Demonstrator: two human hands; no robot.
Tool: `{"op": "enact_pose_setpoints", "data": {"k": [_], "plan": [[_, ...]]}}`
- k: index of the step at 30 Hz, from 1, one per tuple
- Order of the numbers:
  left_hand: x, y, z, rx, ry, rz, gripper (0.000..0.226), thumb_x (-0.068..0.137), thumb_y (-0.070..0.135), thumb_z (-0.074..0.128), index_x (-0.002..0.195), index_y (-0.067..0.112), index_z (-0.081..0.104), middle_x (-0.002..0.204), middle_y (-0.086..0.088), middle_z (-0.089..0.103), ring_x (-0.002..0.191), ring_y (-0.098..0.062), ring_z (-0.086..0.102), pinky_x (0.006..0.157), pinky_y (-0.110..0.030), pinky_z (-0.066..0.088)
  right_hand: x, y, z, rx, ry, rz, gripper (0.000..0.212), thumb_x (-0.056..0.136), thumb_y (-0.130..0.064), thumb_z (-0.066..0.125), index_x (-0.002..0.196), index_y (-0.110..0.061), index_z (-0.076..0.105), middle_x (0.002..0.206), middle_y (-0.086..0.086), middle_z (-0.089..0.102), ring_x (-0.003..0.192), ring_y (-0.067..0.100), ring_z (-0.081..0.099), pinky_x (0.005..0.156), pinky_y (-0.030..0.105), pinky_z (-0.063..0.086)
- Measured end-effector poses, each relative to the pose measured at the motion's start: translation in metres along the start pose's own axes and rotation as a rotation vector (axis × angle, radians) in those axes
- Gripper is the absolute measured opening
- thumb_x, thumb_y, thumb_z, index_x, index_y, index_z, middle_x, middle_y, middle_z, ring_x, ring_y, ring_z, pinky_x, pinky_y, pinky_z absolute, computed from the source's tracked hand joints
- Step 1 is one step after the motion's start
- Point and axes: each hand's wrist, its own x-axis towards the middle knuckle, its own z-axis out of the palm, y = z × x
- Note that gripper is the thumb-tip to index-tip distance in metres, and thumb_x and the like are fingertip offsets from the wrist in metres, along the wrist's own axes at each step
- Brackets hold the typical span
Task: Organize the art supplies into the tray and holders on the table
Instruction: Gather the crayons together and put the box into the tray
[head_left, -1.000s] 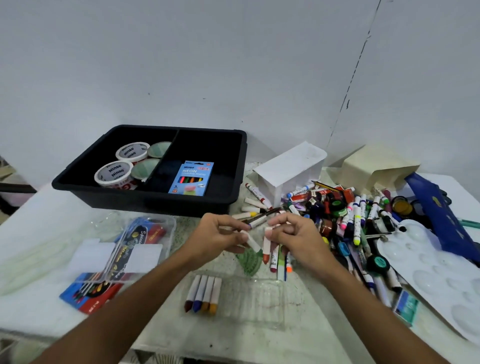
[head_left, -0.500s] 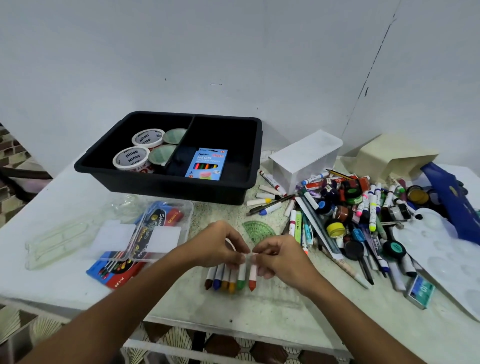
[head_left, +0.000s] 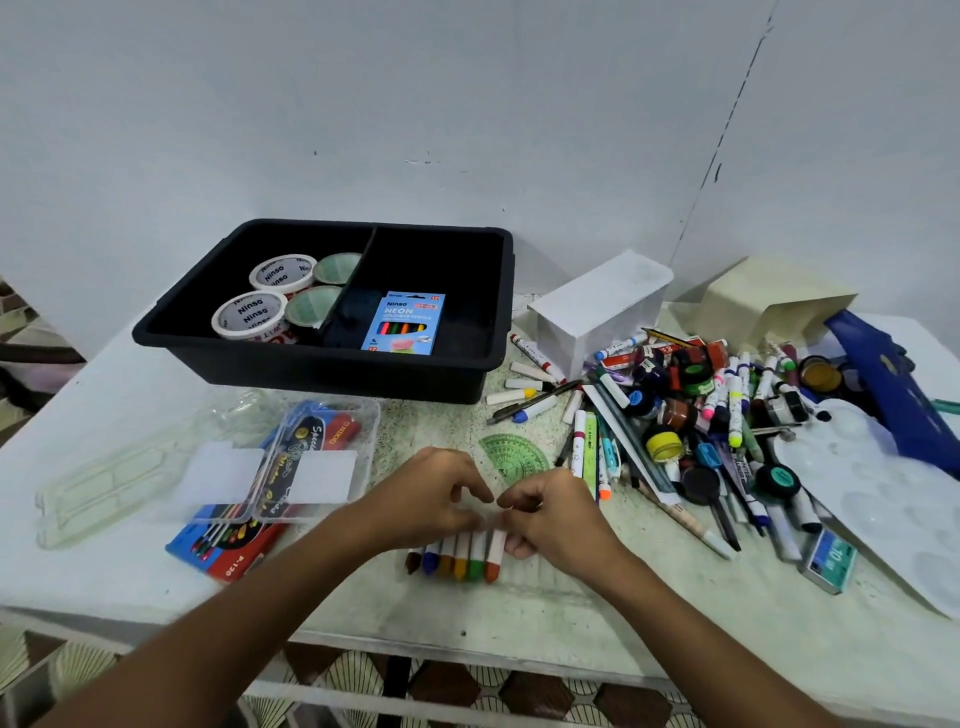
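Six crayons (head_left: 457, 558) now (was five) — tips toward viewer; both hands atop.

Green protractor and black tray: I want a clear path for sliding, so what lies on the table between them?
Nothing: in the head view, bare speckled table separates the green protractor from the black tray.

The tray (head_left: 332, 364) stands at the back left of the table (head_left: 571, 613); its left compartment holds 4 tape rolls (head_left: 249, 314), its right compartment a pencil box (head_left: 405, 323); right of the tray stand 2 holders (head_left: 597, 306), the farther one (head_left: 763, 301) tipped over; before them lies a heap of markers (head_left: 727, 410), with a palette (head_left: 883, 499) at the right edge; a protractor (head_left: 514, 457) lies between heap and hands; 6 crayons (head_left: 457, 558) lie side by side at the front centre; left of them, a clear case (head_left: 311, 462) rests on a flat packet (head_left: 228, 556).
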Motion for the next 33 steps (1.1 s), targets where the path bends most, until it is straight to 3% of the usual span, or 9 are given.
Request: {"op": "enact_pose_setpoints", "data": {"k": [5,11,16,21,25,28,30,33], "plan": [[-0.017,-0.009,-0.001,0.076,0.024,0.251,0.032,0.082,0.036,0.064,0.104,0.016,0.075,0.103,0.004,0.07,0.093,-0.009,0.062,0.08,-0.033,0.054,0.0,0.0,0.002,-0.047,0.017,-0.01,0.009,0.084,-0.005,0.073,0.091,-0.001,0.068,0.071,0.018,0.069,0.053,0.018,0.067,0.057,0.031,0.06],[-0.035,-0.022,0.014,0.217,0.065,0.47,0.044,0.079,0.055,0.068,0.106,0.019,0.073,0.116,0.002,0.067,0.105,-0.013,0.062,0.084,-0.032,0.052,-0.001,0.0,0.005,-0.122,0.021,-0.028,0.003,0.084,-0.004,0.072,0.082,-0.003,0.071,0.066,0.009,0.067,0.05,0.013,0.065,0.055,0.027,0.058],[-0.036,-0.027,0.021,0.288,0.088,0.507,0.041,0.081,0.056,0.067,0.106,0.024,0.073,0.119,0.007,0.068,0.118,-0.011,0.057,0.095,-0.034,0.047,-0.001,-0.002,0.005,-0.164,0.009,-0.036,0.004,0.086,-0.002,0.07,0.083,-0.003,0.071,0.063,0.007,0.066,0.049,0.009,0.064,0.055,0.025,0.058],[-0.036,-0.03,0.024,0.269,0.097,0.521,0.038,0.081,0.052,0.069,0.106,0.023,0.073,0.118,0.006,0.069,0.118,-0.012,0.059,0.095,-0.033,0.05,-0.001,-0.003,0.007,-0.276,0.035,-0.085,0.004,0.087,-0.002,0.068,0.088,-0.002,0.072,0.066,0.01,0.068,0.052,0.015,0.065,0.057,0.027,0.059],[-0.035,-0.032,0.025,0.26,0.119,0.513,0.038,0.081,0.052,0.07,0.106,0.023,0.073,0.119,0.001,0.067,0.116,-0.014,0.059,0.093,-0.033,0.052,-0.002,-0.007,0.007,-0.494,0.047,-0.197,0.008,0.086,-0.013,0.068,0.091,-0.012,0.075,0.082,0.001,0.069,0.075,0.016,0.065,0.07,0.031,0.057],[-0.035,-0.033,0.024,0.24,0.134,0.501,0.04,0.084,0.053,0.067,0.11,0.024,0.072,0.124,-0.004,0.064,0.118,-0.018,0.057,0.094,-0.032,0.051,-0.004,-0.012,-0.001,-0.543,-0.043,-0.284,0.011,0.084,-0.026,0.071,0.093,-0.02,0.073,0.094,-0.004,0.06,0.084,0.011,0.056,0.075,0.034,0.052],[-0.035,-0.036,0.024,0.219,0.138,0.489,0.041,0.086,0.054,0.064,0.113,0.025,0.071,0.127,-0.005,0.062,0.119,-0.019,0.056,0.094,-0.031,0.051,-0.006,-0.012,-0.006,-0.538,-0.15,-0.304,0.015,0.082,-0.03,0.073,0.094,-0.022,0.071,0.095,-0.005,0.053,0.085,0.01,0.053,0.074,0.034,0.05],[-0.035,-0.041,0.026,0.216,0.148,0.478,0.043,0.087,0.057,0.061,0.116,0.027,0.07,0.129,-0.004,0.061,0.12,-0.018,0.056,0.095,-0.032,0.051,-0.007,-0.01,-0.005,-0.59,-0.173,-0.342,0.014,0.083,-0.03,0.072,0.095,-0.022,0.07,0.092,-0.007,0.048,0.087,0.01,0.048,0.07,0.03,0.043]]}}
